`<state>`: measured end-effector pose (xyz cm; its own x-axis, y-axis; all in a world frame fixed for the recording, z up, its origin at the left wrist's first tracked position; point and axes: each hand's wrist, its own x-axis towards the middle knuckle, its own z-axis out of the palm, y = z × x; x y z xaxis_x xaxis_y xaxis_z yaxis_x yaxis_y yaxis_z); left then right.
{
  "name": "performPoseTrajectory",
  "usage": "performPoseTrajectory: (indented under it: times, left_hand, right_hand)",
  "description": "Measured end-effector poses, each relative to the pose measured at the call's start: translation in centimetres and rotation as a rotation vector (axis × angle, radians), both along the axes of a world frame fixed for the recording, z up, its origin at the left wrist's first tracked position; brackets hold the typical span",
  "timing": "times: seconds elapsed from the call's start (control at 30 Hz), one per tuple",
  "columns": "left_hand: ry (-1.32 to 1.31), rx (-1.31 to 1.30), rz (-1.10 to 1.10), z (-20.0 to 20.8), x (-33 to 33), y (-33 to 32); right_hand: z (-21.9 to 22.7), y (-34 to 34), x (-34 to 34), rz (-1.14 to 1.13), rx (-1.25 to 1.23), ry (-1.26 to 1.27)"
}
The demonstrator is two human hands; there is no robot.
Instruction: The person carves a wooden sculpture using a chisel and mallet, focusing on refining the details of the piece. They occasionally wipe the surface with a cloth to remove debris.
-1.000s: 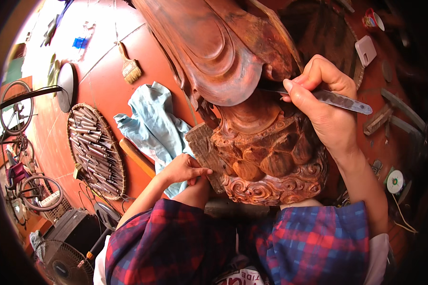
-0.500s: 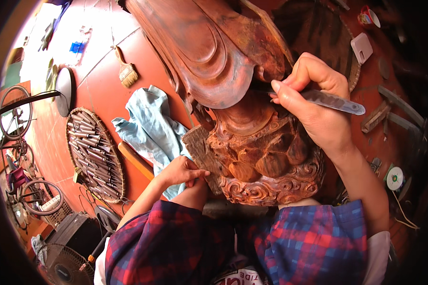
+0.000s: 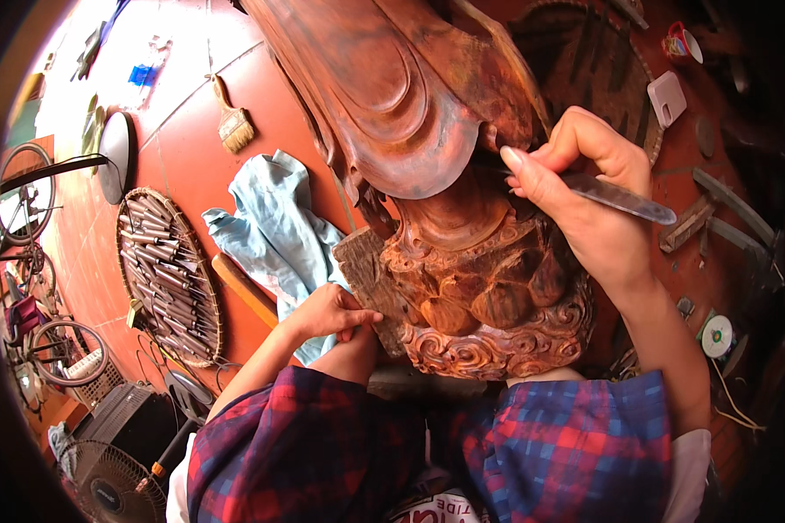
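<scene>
A large reddish-brown wood carving (image 3: 497,301) lies before me between my knees, with smooth drapery folds at the far part and petals and scrolls at the near part. My right hand (image 3: 593,187) is closed in a pinch around a flat grey metal hand tool (image 3: 624,199). The tool's far end runs into the recess under the drapery's rounded edge, where its tip is hidden. On my left knee rests my left hand (image 3: 336,312), fingers curled in and seemingly holding nothing. Its thumb tip reaches the edge of a rough wooden board (image 3: 371,283) beside the carving.
A light blue cloth (image 3: 275,222) lies on the red tiled floor, near a paintbrush (image 3: 233,126). A round woven tray (image 3: 167,279) holds many chisel-like tools. A fan (image 3: 113,488) stands lower left, bicycles beyond it. Wood pieces (image 3: 693,222) and a white case (image 3: 666,98) lie right.
My right hand and the tool have shifted slightly, the tool still in the recess. The view has moved a little. My left hand stays on the knee.
</scene>
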<state>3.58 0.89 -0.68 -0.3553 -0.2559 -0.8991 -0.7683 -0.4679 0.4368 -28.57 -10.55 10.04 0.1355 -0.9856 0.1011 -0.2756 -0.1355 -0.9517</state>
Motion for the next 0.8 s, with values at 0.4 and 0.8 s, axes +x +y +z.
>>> performPoseTrajectory:
  times: [0.4, 0.8]
  left_hand:
    - [0.004, 0.004, 0.034, 0.1, 0.2, 0.2]
    - [0.017, -0.037, 0.003, -0.1, 0.2, 0.3]
  right_hand:
    - [3.4, -0.7, -1.3, 0.191, 0.145, 0.062]
    - [1.9, 0.2, -1.3, 0.267, -0.122, 0.366]
